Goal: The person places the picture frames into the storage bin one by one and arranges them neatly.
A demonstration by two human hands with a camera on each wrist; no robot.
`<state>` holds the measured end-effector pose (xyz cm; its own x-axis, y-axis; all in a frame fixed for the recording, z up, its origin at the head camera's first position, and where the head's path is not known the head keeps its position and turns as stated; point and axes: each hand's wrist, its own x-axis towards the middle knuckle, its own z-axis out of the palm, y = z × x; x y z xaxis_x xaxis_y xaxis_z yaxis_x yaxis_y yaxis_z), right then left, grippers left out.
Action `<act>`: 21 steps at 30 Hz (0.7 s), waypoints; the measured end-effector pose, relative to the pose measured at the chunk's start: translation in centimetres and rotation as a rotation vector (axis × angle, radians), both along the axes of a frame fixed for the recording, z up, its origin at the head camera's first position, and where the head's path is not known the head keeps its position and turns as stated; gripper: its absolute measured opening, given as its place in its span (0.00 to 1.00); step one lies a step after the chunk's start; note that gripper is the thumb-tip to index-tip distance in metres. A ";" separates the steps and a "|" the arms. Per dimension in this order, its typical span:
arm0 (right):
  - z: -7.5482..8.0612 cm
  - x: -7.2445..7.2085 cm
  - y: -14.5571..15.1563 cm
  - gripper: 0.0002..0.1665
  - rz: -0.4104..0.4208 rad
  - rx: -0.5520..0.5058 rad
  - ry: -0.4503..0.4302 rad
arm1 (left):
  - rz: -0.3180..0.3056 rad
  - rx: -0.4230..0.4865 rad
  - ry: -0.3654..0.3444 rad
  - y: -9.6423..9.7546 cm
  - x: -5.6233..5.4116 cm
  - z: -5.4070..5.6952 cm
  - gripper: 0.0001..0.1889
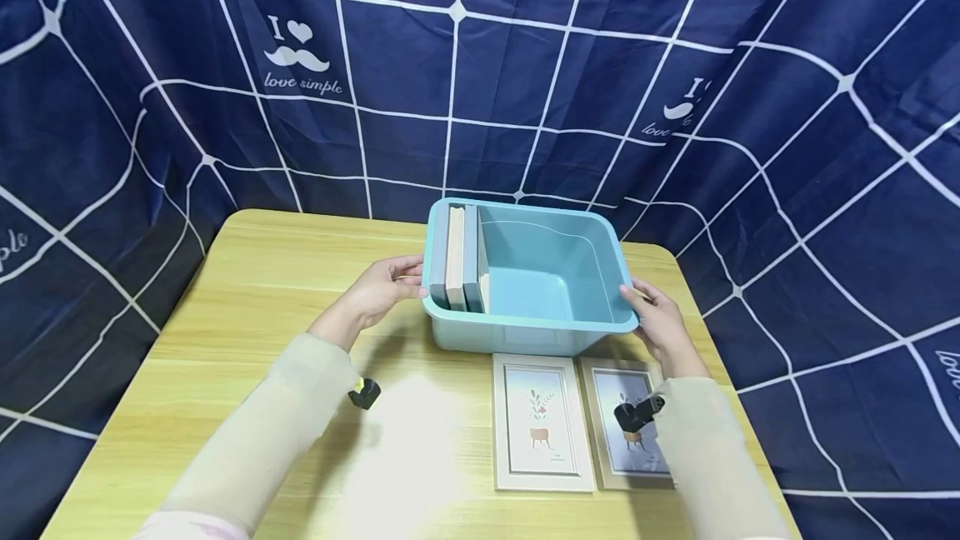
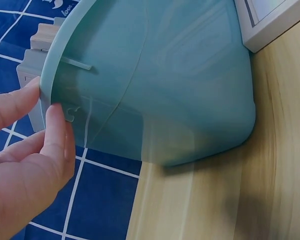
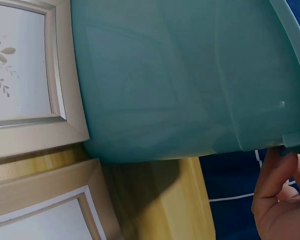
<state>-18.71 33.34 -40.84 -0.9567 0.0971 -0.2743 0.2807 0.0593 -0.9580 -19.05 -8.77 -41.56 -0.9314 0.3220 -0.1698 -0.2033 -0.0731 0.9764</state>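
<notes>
A light blue plastic bin (image 1: 532, 332) stands at the back of the table, with several books (image 1: 455, 261) upright against its left inner wall. My left hand (image 1: 382, 286) pinches the bin's left rim; the left wrist view shows the thumb over the rim and the fingers (image 2: 55, 132) beneath it. On the opposite side my right hand (image 1: 660, 319) grips the right rim, its thumb on top. In the right wrist view the fingers (image 3: 272, 180) curl under that edge. The rest of the bin's inside shows a bare floor.
Two picture frames lie in front of the bin: a white one (image 1: 501, 423) and a tan one (image 1: 596, 432) to its right, partly covered by the right wrist camera. A navy curtain (image 1: 405, 65) with white grid lines encloses the wooden table (image 1: 300, 273).
</notes>
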 end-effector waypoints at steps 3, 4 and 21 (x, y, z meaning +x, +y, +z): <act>0.1 0.1 0.3 0.41 0.010 0.028 -0.001 | 0.001 -0.001 0.001 0.1 0.1 0.0 0.33; 0.1 0.1 0.4 0.41 0.014 0.036 0.001 | 0.001 -0.001 0.001 0.1 0.1 0.0 0.33; -1.3 1.8 2.7 0.41 0.061 0.378 0.129 | 0.001 -0.002 0.020 0.1 0.3 0.0 0.33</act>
<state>-16.91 35.99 -42.12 -0.9882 0.1098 -0.1070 0.1441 0.4271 -0.8927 -18.77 -8.67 -41.51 -0.9350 0.3207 -0.1515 -0.1834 -0.0718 0.9804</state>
